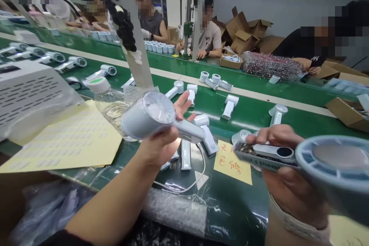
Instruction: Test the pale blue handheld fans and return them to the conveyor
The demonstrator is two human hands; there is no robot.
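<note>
My left hand (165,138) grips a pale handheld fan (150,117) by its handle, the round head pointing left above the green belt. My right hand (284,169) is closed round the handle of a second handheld fan (331,163), its large round head close to the camera at the right edge and its dark open end pointing left. Between the two hands, several more fans (206,134) lie on the belt beside a yellow handwritten note (232,163) and a white cable (187,186).
A green conveyor belt (248,111) carries several loose fans (230,105). A water bottle (111,103), a yellow sticker sheet (72,138) and a white perforated box (27,90) stand at the left. Several people sit across the belt; cardboard boxes (346,113) lie at the right.
</note>
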